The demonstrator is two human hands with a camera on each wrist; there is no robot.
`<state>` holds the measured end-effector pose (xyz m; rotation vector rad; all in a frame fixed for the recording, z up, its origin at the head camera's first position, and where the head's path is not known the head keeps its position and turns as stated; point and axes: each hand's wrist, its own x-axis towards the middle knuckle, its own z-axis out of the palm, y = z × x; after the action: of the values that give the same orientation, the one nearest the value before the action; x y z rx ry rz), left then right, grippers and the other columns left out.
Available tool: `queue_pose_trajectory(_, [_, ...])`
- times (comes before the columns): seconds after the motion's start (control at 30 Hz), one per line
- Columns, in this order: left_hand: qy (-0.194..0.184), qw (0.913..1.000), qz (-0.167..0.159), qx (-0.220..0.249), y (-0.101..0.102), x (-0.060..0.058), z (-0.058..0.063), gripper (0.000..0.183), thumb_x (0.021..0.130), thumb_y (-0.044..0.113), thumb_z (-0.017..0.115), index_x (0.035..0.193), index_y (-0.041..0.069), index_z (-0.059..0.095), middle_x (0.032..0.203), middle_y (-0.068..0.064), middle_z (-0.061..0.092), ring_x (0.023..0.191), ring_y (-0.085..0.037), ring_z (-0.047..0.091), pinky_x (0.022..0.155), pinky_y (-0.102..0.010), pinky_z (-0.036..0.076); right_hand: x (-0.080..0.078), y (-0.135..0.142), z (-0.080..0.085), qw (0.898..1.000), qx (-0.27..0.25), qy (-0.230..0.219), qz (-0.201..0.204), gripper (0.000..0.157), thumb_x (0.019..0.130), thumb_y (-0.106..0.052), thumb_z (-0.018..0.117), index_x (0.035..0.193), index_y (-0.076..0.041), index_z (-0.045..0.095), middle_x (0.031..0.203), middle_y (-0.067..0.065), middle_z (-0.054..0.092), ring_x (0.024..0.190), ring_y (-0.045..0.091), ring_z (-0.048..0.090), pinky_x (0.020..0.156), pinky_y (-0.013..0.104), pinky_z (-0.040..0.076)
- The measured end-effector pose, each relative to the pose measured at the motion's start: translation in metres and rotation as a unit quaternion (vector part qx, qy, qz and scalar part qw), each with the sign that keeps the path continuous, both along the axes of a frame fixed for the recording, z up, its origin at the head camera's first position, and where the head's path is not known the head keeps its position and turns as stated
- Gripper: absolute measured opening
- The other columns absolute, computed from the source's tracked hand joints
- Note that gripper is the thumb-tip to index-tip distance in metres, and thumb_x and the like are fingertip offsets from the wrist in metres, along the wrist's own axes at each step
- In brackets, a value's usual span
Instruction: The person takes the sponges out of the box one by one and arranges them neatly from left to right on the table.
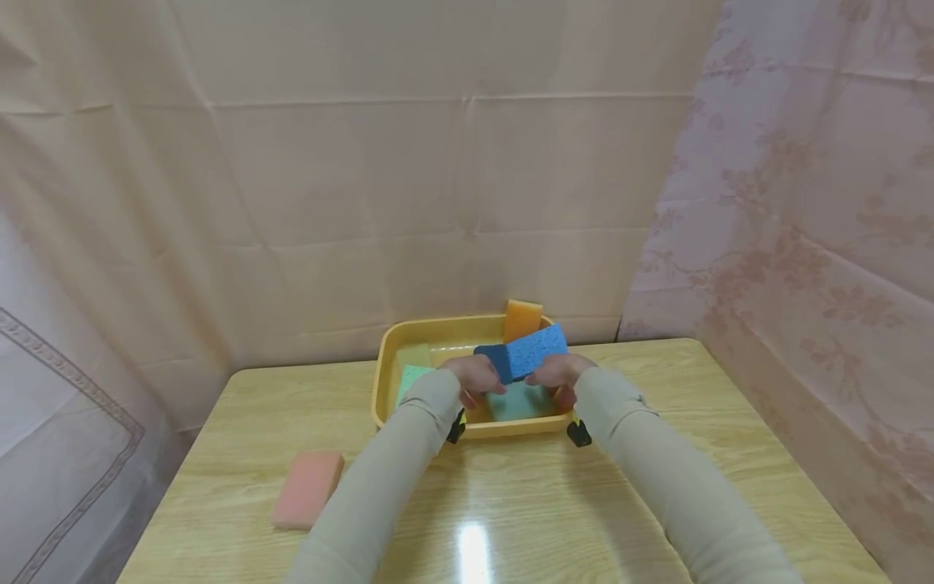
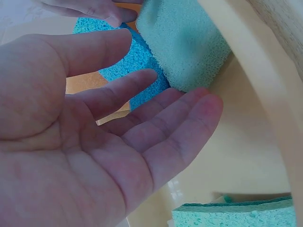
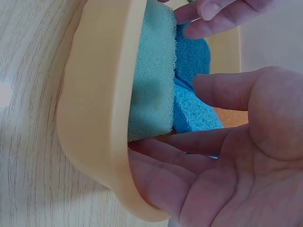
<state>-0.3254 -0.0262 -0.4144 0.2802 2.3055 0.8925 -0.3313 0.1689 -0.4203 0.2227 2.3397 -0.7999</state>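
Observation:
A dark blue sponge (image 1: 496, 361) and a light blue sponge (image 1: 537, 350) overlap inside a yellow tray (image 1: 387, 357). My left hand (image 1: 477, 375) is at the dark blue one, its fingers slightly bent and spread in the left wrist view. From the right, my right hand (image 1: 560, 371) reaches over the tray's near corner. In the right wrist view its thumb tip overlaps the seam between both blue sponges, and the straight fingers extend below the light blue one. A pale green porous sponge (image 3: 154, 71) leans by the tray's near wall, under both hands.
An orange sponge (image 1: 522, 320) stands up at the tray's back right. At the tray's left lie a mint green sponge (image 1: 413, 376) and a pale yellow-green one (image 1: 414, 354). A pink sponge (image 1: 309, 489) lies on the wooden table (image 1: 503, 511), left of my left arm. Curtains hang behind.

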Motion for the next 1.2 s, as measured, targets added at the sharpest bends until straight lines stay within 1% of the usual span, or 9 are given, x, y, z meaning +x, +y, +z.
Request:
queue_pose_trajectory(0.2, [-0.001,0.9999,0.01,-0.005,0.0,-0.001,-0.004,0.046,0.1,0.021,0.064,0.138,-0.004,0.053,0.131,-0.016,0.06,0.103,-0.035,0.065,0.082,-0.044,0.059,-0.002,0.0,-0.005,1.0,-0.001,0.0,0.006,0.057,0.102,-0.034,0.062,0.144,0.001,0.045,0.127,0.02,0.06,0.102,0.034,0.066,0.081,0.042,0.059])
queue_pose_trajectory(0.27, [-0.003,0.9999,0.011,-0.008,0.0,-0.001,-0.005,0.046,0.1,0.022,0.064,0.137,-0.003,0.053,0.131,-0.016,0.06,0.104,-0.035,0.065,0.082,-0.044,0.059,-0.002,0.0,-0.005,1.0,-0.002,0.0,0.012,0.058,0.102,-0.034,0.061,0.145,0.002,0.044,0.13,0.021,0.059,0.104,0.035,0.066,0.08,0.042,0.059])
queue_pose_trajectory(0.4, [-0.013,0.9998,0.012,0.0,-0.001,-0.001,-0.005,0.048,0.101,0.022,0.064,0.141,-0.002,0.052,0.138,-0.018,0.056,0.11,-0.036,0.063,0.087,-0.045,0.058,0.001,0.0,-0.003,1.0,-0.016,-0.002,0.003,0.059,0.102,-0.033,0.061,0.146,0.002,0.043,0.133,0.023,0.057,0.107,0.037,0.064,0.083,0.043,0.058])
queue_pose_trajectory(0.6, [-0.013,0.9999,-0.001,0.001,0.0,-0.002,-0.001,0.048,0.101,0.023,0.064,0.14,-0.003,0.054,0.141,-0.019,0.055,0.113,-0.038,0.063,0.091,-0.047,0.056,0.007,-0.001,0.0,0.999,-0.034,0.001,-0.005,0.063,0.102,-0.031,0.062,0.149,0.003,0.039,0.139,0.025,0.054,0.113,0.039,0.062,0.087,0.046,0.057])
queue_pose_trajectory(0.8, [-0.007,0.9999,-0.012,-0.002,0.0,-0.001,0.001,0.046,0.101,0.023,0.063,0.139,-0.004,0.056,0.143,-0.019,0.055,0.118,-0.036,0.063,0.093,-0.044,0.055,0.01,-0.002,0.002,0.998,-0.058,-0.004,-0.008,0.068,0.102,-0.028,0.062,0.152,0.006,0.031,0.143,0.029,0.049,0.122,0.043,0.057,0.088,0.047,0.057])
queue_pose_trajectory(0.9, [-0.006,1.0,-0.006,0.004,-0.001,0.0,0.001,0.045,0.101,0.022,0.064,0.137,-0.004,0.057,0.141,-0.019,0.056,0.115,-0.036,0.064,0.092,-0.044,0.056,0.009,-0.003,0.001,0.998,-0.058,-0.005,0.0,0.068,0.102,-0.029,0.061,0.152,0.006,0.031,0.143,0.029,0.049,0.122,0.044,0.057,0.09,0.048,0.056])
queue_pose_trajectory(1.03, [-0.002,1.0,0.002,0.008,-0.003,0.0,0.003,0.044,0.101,0.023,0.064,0.136,-0.004,0.058,0.138,-0.019,0.058,0.109,-0.036,0.066,0.089,-0.044,0.057,0.005,-0.003,-0.001,0.999,-0.034,0.006,0.027,0.065,0.103,-0.033,0.06,0.149,0.006,0.037,0.141,0.026,0.052,0.117,0.042,0.061,0.093,0.048,0.054])
queue_pose_trajectory(1.1, [0.004,1.0,-0.001,0.008,-0.005,0.0,0.004,0.044,0.101,0.023,0.064,0.136,-0.003,0.058,0.138,-0.018,0.058,0.106,-0.036,0.067,0.087,-0.043,0.058,0.003,-0.002,-0.002,0.999,-0.024,0.014,0.04,0.064,0.103,-0.034,0.06,0.148,0.007,0.039,0.14,0.024,0.054,0.116,0.04,0.062,0.093,0.047,0.054])
queue_pose_trajectory(1.2, [0.012,0.9999,-0.001,0.009,-0.007,-0.001,0.003,0.044,0.101,0.023,0.064,0.136,-0.002,0.059,0.137,-0.018,0.059,0.104,-0.035,0.068,0.085,-0.042,0.058,0.001,-0.002,-0.003,0.999,-0.032,0.015,0.036,0.06,0.103,-0.033,0.06,0.145,0.007,0.043,0.138,0.023,0.056,0.115,0.038,0.062,0.09,0.045,0.056])
